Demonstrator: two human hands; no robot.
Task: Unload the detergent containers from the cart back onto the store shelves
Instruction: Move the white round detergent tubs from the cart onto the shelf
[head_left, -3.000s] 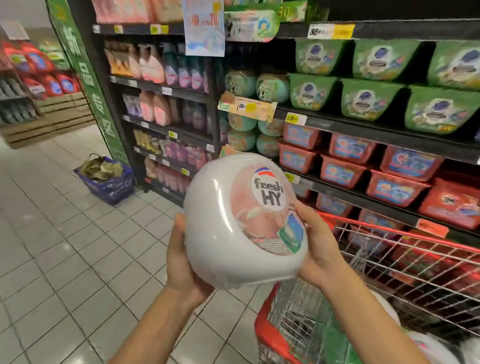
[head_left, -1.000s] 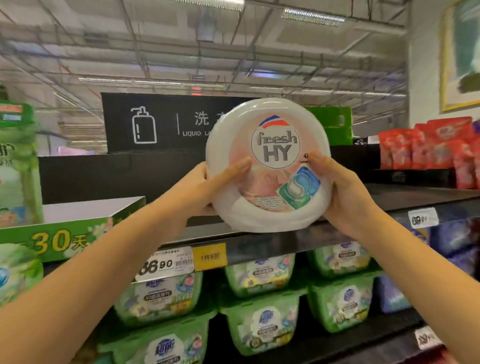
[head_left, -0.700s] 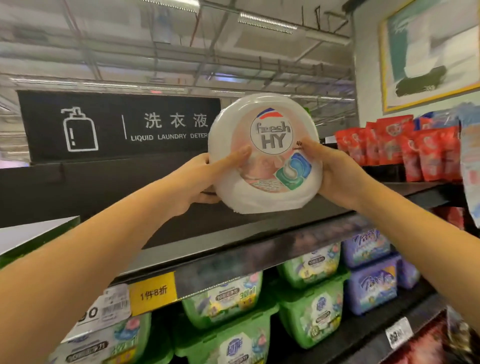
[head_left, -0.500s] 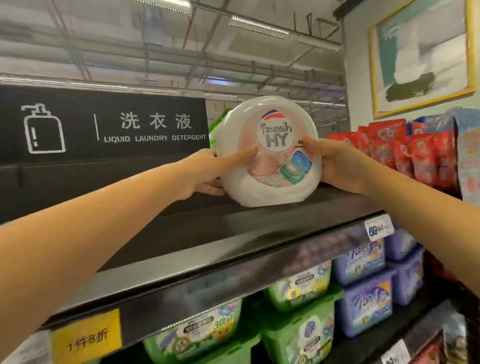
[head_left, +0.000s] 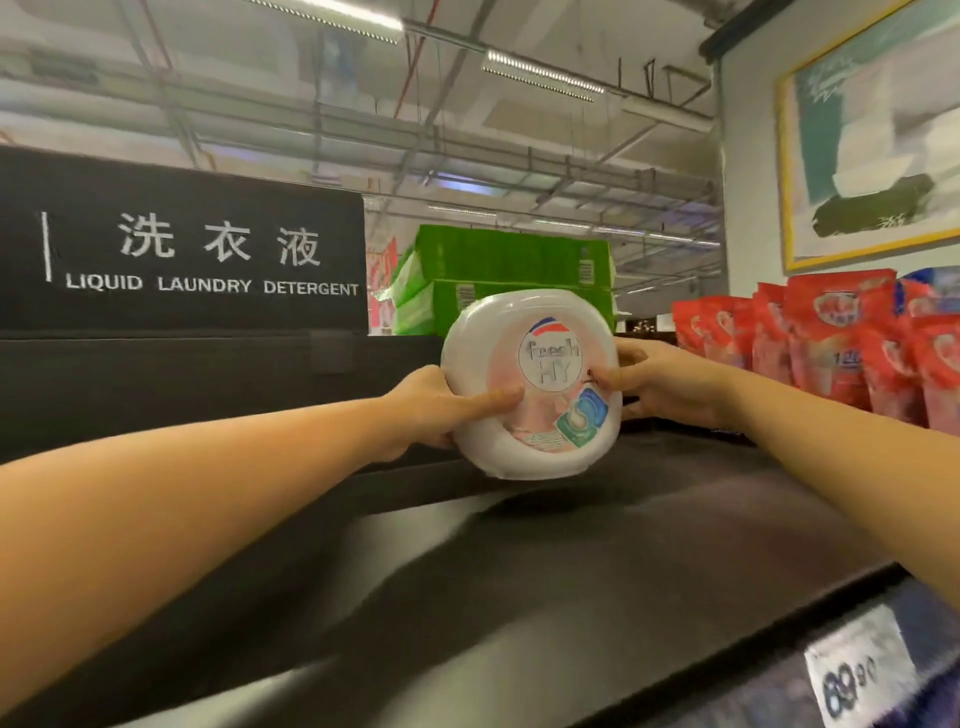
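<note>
Our left hand (head_left: 441, 410) grips the detergent tub (head_left: 530, 384) at its nine o'clock, our right hand (head_left: 670, 384) at three, low over the top shelf (head_left: 571, 571), so we judge this one nearly placed, with the cart out of view.

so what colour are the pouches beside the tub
The pouches are red, clearest in the head view.

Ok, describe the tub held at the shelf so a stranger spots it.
Look right of the black Liquid Laundry Detergent sign, at the dark shelf. Before green boxes, left of red pouches, the left hand and right hand hold a tub: the only round white thing, pink-labelled.
</note>
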